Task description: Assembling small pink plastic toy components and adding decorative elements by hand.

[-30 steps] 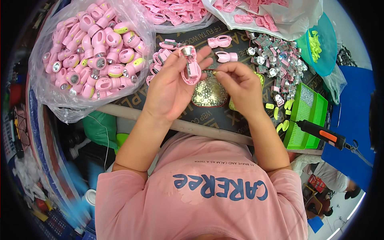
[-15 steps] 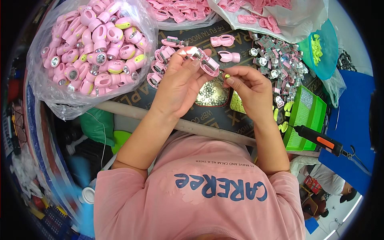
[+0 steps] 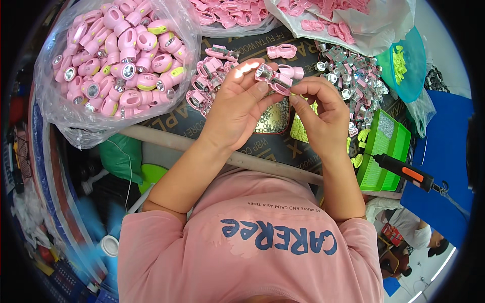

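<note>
My left hand (image 3: 233, 108) is closed around an open pink flashlight half (image 3: 277, 80), with its reflector and inner parts showing. Thumb and fingers of my right hand (image 3: 326, 112) pinch together at the near end of that half; whatever lies between the fingertips is hidden. Just beyond are a pink flashlight body (image 3: 292, 71) and a pink shell (image 3: 282, 51). Several filled flashlight halves (image 3: 203, 83) lie left of my hands. Under them sits a red-rimmed dish of small metal rings (image 3: 273, 118), beside a yellow container of small parts (image 3: 299, 134).
A clear plastic bag (image 3: 76, 137) of pink flashlights fills the far left. Pink shells (image 3: 230, 12) lie at the back. To the right are reflector assemblies (image 3: 353, 76), yellow-green parts (image 3: 358, 160), a green tray (image 3: 379, 171), a black-orange electric screwdriver (image 3: 404, 170) and a teal bowl (image 3: 417, 76).
Both hands have shifted slightly right. The flashlight half has turned, and my right fingertips have come up against its end. The small yellow-green piece they pinched before no longer shows.
</note>
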A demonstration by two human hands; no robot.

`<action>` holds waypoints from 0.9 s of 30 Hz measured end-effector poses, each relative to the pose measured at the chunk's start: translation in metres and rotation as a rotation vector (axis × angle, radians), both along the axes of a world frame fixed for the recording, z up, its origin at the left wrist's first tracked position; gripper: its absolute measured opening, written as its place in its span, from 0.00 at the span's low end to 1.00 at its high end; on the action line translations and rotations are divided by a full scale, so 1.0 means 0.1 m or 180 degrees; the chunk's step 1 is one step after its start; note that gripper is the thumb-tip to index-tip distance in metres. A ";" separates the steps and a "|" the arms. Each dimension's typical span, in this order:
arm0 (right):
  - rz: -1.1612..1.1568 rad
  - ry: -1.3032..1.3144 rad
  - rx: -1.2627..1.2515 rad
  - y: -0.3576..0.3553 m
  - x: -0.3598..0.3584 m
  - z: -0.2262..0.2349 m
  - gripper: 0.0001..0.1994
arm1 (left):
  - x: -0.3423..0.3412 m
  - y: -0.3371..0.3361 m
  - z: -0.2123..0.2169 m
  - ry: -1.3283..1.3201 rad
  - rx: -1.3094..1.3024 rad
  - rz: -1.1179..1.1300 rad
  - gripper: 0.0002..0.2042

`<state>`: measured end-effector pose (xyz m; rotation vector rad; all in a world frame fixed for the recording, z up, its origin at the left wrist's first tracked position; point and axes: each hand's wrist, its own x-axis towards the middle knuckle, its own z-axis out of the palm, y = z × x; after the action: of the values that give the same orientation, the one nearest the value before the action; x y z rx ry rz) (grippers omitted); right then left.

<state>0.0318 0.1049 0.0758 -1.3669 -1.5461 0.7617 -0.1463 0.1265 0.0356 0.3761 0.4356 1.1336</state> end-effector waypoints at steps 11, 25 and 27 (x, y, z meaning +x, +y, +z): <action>-0.0147 -0.0450 0.0228 -0.01 -0.09 0.10 0.07 | -0.01 -0.03 0.04 0.0011 0.0116 0.0013 0.20; -0.0065 -0.0696 0.0619 0.03 -0.19 0.13 0.09 | 0.01 -0.07 0.13 0.0226 0.0304 0.0022 0.20; -0.0170 -0.0913 0.0785 0.03 -0.21 0.15 0.10 | 0.01 -0.07 0.13 0.0257 0.0295 0.0022 0.20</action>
<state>0.0105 0.1078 0.0908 -1.3678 -1.7514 0.3371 -0.1457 0.1192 0.0484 0.5031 0.4563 1.1506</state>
